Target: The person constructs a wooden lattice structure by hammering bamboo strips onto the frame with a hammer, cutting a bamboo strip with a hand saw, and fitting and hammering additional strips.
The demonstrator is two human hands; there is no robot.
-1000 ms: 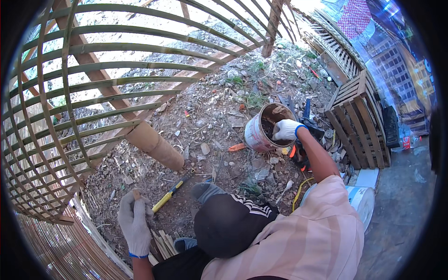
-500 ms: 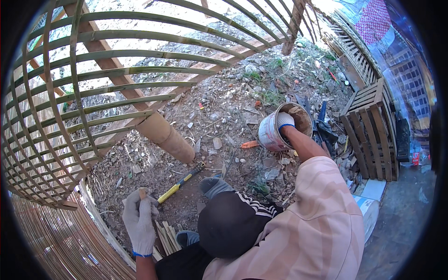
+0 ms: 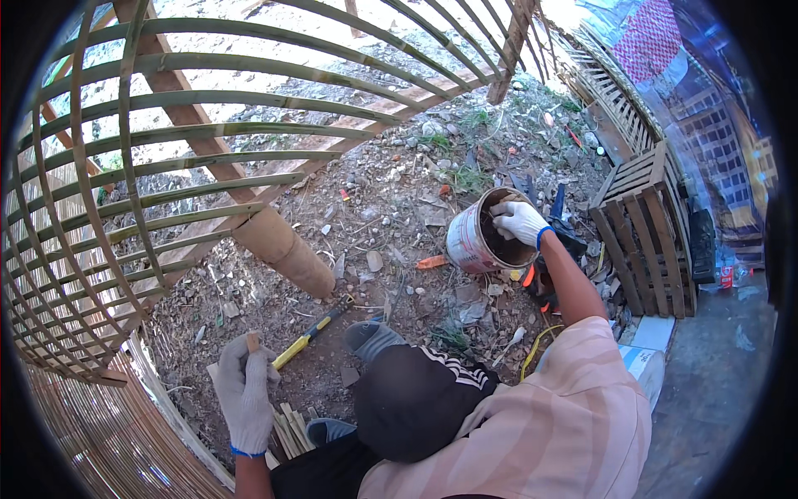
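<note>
A white knitted glove with a blue cuff covers my left hand (image 3: pixel 243 391); its fingers are closed round a small piece of wood (image 3: pixel 253 341) that sticks up past them. Close by on the ground lies a tool with a yellow-and-black handle (image 3: pixel 314 333); its other end is not clearly seen. My right hand (image 3: pixel 519 223), gloved the same way, is at the mouth of a white, dirt-stained bucket (image 3: pixel 470 241) tilted toward me. Its fingers are curled together, and whatever they hold is too small or hidden to tell. The bucket's inside is dark brown.
A curved bamboo lattice (image 3: pixel 266 98) arches over the left and top. Under it lies a thick bamboo tube (image 3: pixel 287 254). Split bamboo strips (image 3: pixel 291 432) rest by my foot. A slatted wooden crate (image 3: pixel 644 233) stands at right. Orange-and-black items (image 3: pixel 532 279) lie beside the bucket.
My right hand has come up from deep inside the bucket to its mouth, fingers now showing. The left hand keeps its hold on the wood. The whole view has shifted slightly.
</note>
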